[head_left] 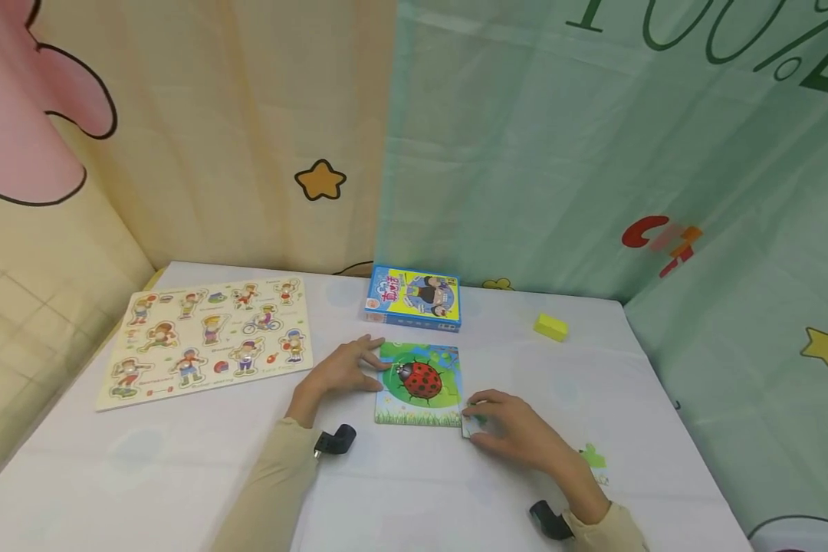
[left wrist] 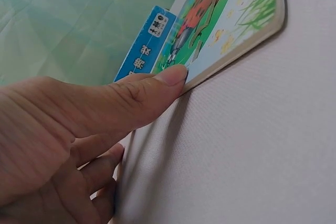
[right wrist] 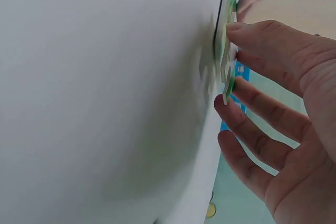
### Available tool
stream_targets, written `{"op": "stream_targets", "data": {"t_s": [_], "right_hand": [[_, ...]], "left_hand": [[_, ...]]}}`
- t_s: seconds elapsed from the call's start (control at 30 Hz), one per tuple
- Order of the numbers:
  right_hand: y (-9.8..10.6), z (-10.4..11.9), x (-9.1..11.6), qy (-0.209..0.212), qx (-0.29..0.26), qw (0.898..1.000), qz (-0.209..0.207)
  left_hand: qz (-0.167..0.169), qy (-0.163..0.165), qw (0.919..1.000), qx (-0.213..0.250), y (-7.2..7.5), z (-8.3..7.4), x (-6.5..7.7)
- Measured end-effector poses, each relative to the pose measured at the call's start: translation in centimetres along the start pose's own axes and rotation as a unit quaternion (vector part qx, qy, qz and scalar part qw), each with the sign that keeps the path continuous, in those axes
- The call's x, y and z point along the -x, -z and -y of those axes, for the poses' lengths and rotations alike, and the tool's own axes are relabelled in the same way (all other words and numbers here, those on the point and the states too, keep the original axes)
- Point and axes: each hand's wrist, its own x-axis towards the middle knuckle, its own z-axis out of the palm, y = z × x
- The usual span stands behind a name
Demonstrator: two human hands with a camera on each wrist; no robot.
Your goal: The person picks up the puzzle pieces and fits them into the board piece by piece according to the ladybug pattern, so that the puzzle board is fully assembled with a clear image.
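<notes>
A square ladybug puzzle lies flat on the white table. My left hand rests at its left edge with the fingers spread, and in the left wrist view the thumb touches the puzzle's rim. Beside the puzzle's lower right edge, my right hand pinches a small puzzle piece between thumb and fingers. Seen from the right wrist, that piece is tilted nearly edge-on and its picture is mostly hidden. Another puzzle piece, green and white, lies right of my right wrist, partly covered by it.
Behind the puzzle lies a blue and yellow box. A wooden board of sports figures is at the left, and a yellow block at the back right. Fabric curtains border the table's back and right sides.
</notes>
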Motion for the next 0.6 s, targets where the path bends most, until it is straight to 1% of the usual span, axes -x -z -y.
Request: {"op": "stream_targets", "data": {"t_s": [0.17, 0.3, 0.5, 0.6], "right_hand": [[-0.4, 1.2, -2.3, 0.017, -0.001, 1.000, -0.005], [-0.8, 2.7, -4.3, 0.032, -0.008, 0.999, -0.010], [-2.0, 4.8, -6.8, 0.037, -0.034, 0.999, 0.005], [-2.6, 5.5, -7.8, 0.043, -0.039, 0.998, 0.011]], "left_hand": [[-0.003, -0.002, 1.0000, -0.005, -0.1, 0.0, 0.0], [-0.004, -0.005, 1.0000, -0.007, -0.1, -0.2, -0.1], [-0.003, -0.002, 0.9999, -0.011, -0.2, -0.3, -0.1], [-0.005, 0.005, 0.9999, -0.012, -0.1, -0.2, 0.1]]}}
